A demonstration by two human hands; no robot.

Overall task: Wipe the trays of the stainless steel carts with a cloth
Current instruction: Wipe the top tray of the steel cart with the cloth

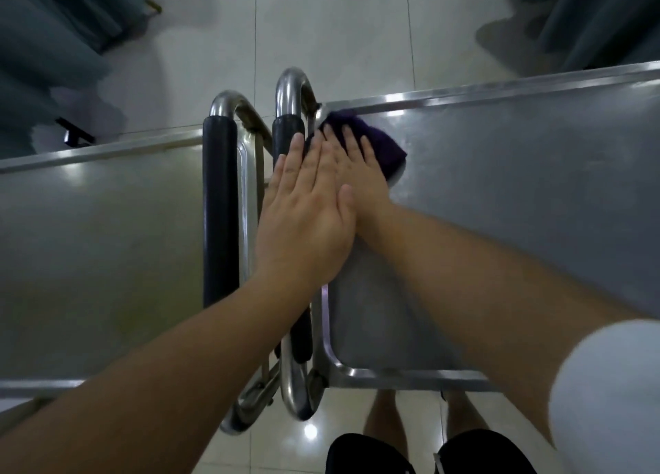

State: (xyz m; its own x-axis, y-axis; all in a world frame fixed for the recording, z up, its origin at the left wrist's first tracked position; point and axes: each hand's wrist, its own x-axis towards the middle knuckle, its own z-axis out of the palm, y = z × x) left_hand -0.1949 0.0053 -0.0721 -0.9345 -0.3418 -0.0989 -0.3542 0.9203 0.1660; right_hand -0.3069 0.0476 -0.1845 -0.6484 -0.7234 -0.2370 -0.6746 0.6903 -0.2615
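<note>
Two stainless steel carts stand handle to handle below me. The right cart's tray (518, 194) has a dark purple cloth (384, 144) lying in its far left corner. My right hand (360, 166) presses flat on that cloth with fingers spread. My left hand (307, 209) lies flat, partly over the right hand and above the right cart's black-sleeved handle (287, 134); it holds nothing. The left cart's tray (100, 237) is bare.
The left cart's handle (219, 205) with a black sleeve runs beside the right cart's handle. White floor tiles (339, 34) lie beyond. Grey-blue curtains (53, 19) hang at the far left and far right. My legs and black shorts (428, 452) show at the bottom.
</note>
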